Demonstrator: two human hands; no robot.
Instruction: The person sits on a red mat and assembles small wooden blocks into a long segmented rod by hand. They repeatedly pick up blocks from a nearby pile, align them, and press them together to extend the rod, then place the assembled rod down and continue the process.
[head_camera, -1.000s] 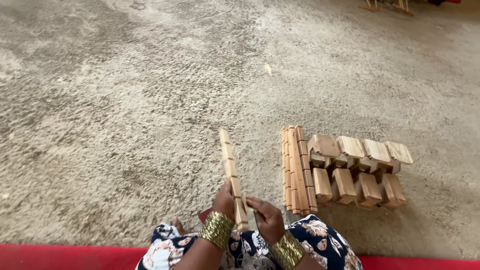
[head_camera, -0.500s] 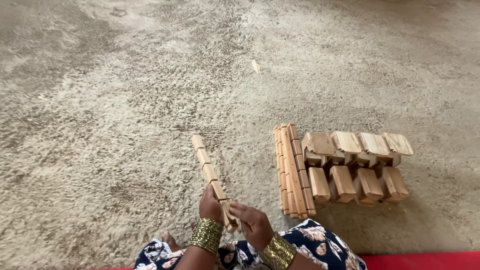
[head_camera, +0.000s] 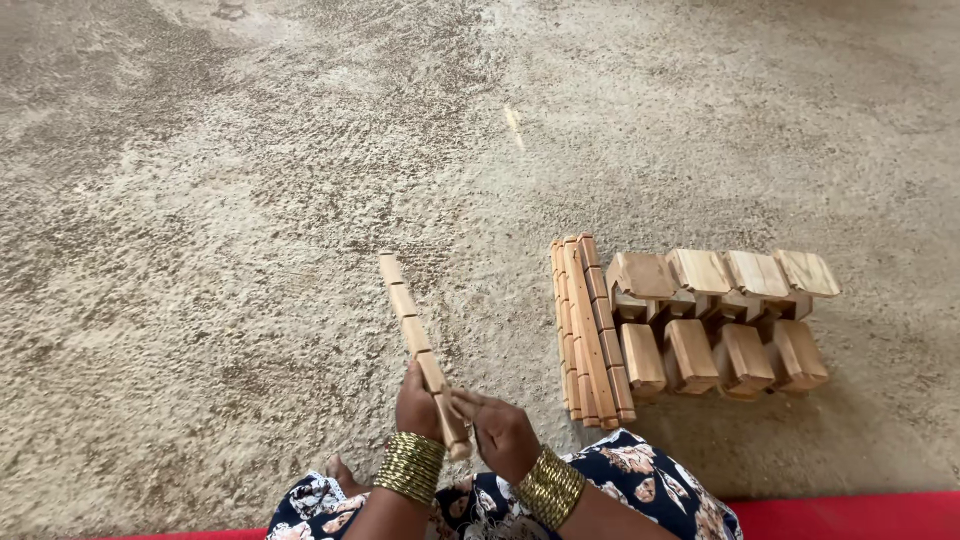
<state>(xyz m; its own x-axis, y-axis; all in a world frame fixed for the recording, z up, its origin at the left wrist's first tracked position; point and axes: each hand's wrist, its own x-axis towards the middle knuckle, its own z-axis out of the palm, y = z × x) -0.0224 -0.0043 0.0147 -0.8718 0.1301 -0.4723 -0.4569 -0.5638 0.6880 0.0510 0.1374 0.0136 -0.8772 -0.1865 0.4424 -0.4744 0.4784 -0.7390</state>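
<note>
Rough sandy floor (head_camera: 250, 200) all around. The left hand (head_camera: 418, 405) and right hand (head_camera: 500, 432) both grip the near end of a notched wooden stick (head_camera: 412, 330), fingers (head_camera: 468, 402) closed around it; the stick slants up and away from them. A stack of similar sticks (head_camera: 588, 330) and wooden blocks (head_camera: 720, 315) lie to the right.

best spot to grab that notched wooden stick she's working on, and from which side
Probably the near end of the notched wooden stick, where the left hand and right hand already close on it. Come from the person's side: the stick slants up and away over the sandy floor, so its far end is out of easy reach, and the flats between notches look grippable.
</note>
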